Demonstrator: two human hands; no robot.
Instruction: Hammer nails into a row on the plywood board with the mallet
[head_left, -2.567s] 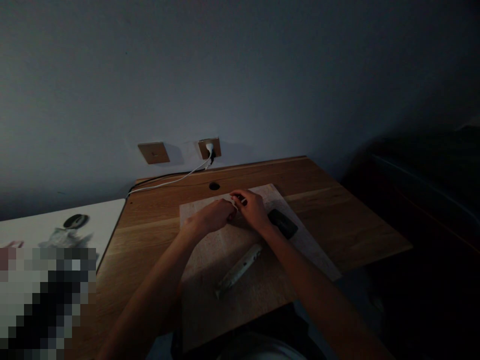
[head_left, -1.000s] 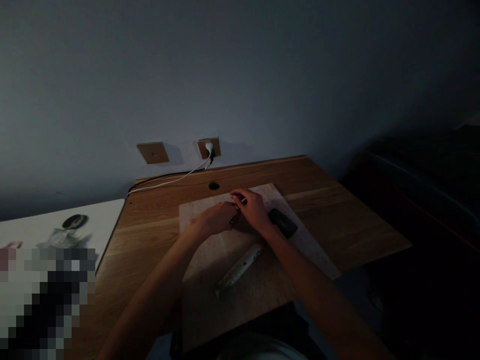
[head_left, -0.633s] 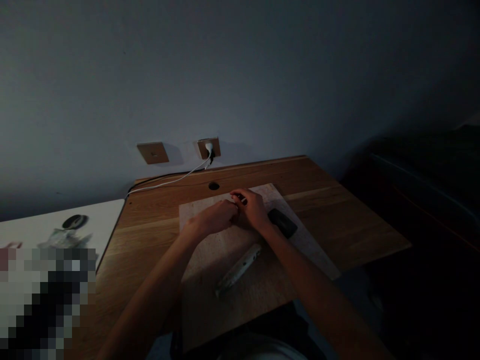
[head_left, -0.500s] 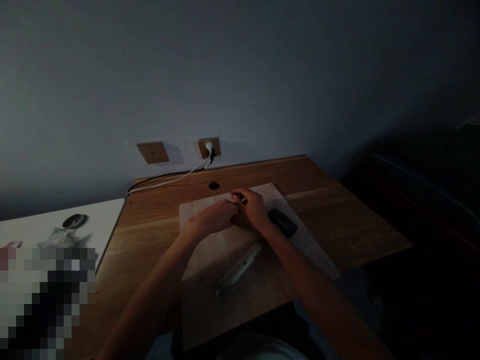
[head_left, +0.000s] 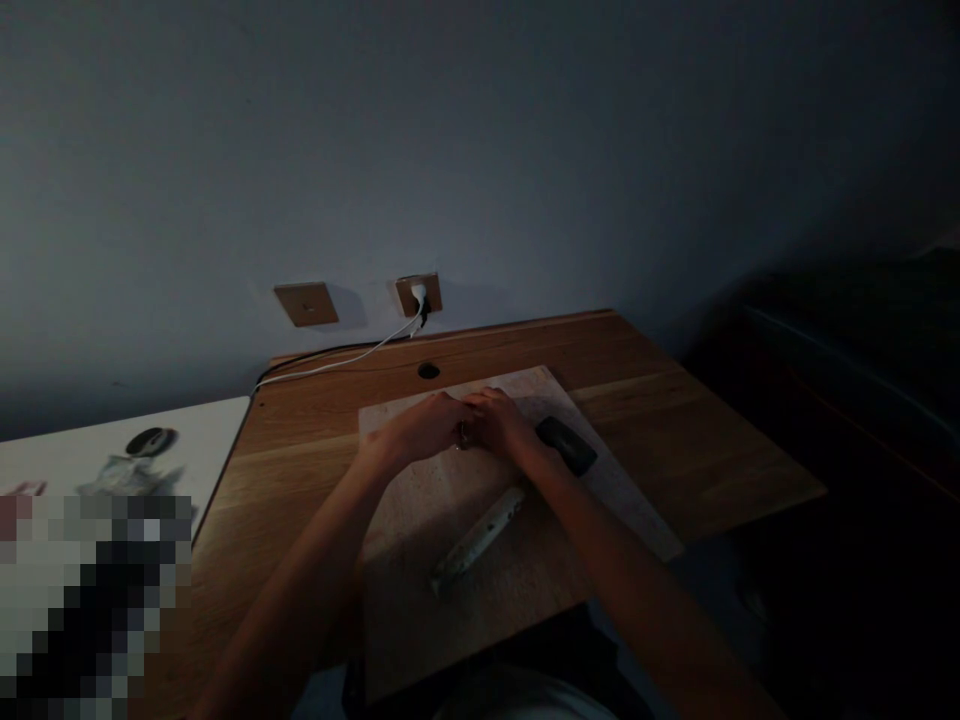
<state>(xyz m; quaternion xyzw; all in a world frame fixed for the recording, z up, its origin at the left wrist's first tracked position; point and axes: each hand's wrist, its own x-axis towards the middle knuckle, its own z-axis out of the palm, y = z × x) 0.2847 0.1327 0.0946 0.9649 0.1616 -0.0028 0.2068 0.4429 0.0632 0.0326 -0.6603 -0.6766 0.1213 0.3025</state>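
Observation:
In dim light, my left hand [head_left: 424, 428] and my right hand [head_left: 504, 422] meet over the far part of a pale board [head_left: 480, 560] lying on a wooden desk [head_left: 675, 430]. Both hands are closed, fingertips together around a small item [head_left: 463, 436] that is too dark and hidden to name. A long pale stick-like object [head_left: 478, 540] lies on the board nearer to me, under my right forearm. A black flat object [head_left: 568, 444] rests on the board just right of my right wrist.
A white cable [head_left: 352, 360] runs from a wall socket [head_left: 418, 294] along the desk's back edge, near a round hole [head_left: 428, 371]. A second wall plate [head_left: 306, 303] sits to the left. A white surface [head_left: 112, 460] adjoins the desk on the left. The right side is dark.
My right hand has lowered and its fingers have curled down against my left hand; the small white-tipped piece seen above its fingers earlier no longer shows.

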